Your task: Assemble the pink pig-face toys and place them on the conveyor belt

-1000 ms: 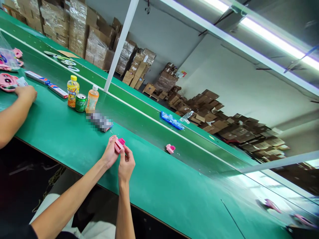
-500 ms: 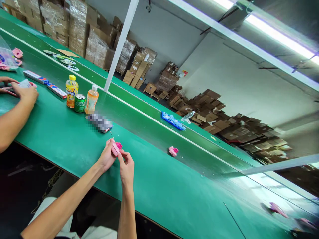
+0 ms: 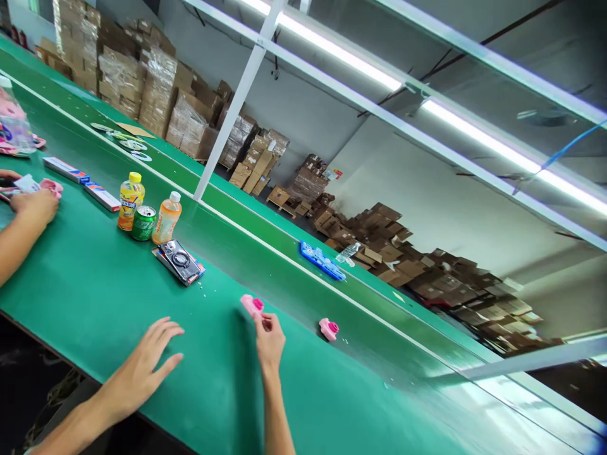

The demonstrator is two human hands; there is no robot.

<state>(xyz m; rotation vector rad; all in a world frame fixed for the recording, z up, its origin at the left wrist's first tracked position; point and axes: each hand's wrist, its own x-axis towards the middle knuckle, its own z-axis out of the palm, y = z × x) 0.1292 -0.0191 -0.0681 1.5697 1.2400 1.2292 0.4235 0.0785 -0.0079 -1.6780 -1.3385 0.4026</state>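
Note:
Between the thumb and fingers of my right hand (image 3: 270, 341) is a pink plastic toy camera (image 3: 250, 305) with a darker pink round knob, held by its lower right end above the green tabletop (image 3: 199, 347). My left hand (image 3: 145, 365) is empty, its fingers spread over the table near the front edge. A similar pink toy camera (image 3: 328, 328) lies farther right, beside the belt. Left of the held piece, a phone (image 3: 180, 258) rests on a flat box.
A yellow-capped bottle (image 3: 131, 201), a green can (image 3: 143, 223) and a white-capped bottle (image 3: 167, 218) stand at the left. Behind them lie narrow boxes (image 3: 102, 196). A co-worker's hand (image 3: 35, 205) holds pink parts. A blue tray (image 3: 321, 260) sits across the belt.
My left hand has let go of the pink toy camera and drawn back left, opening. My right hand has carried the piece to the right. The view has tilted upward.

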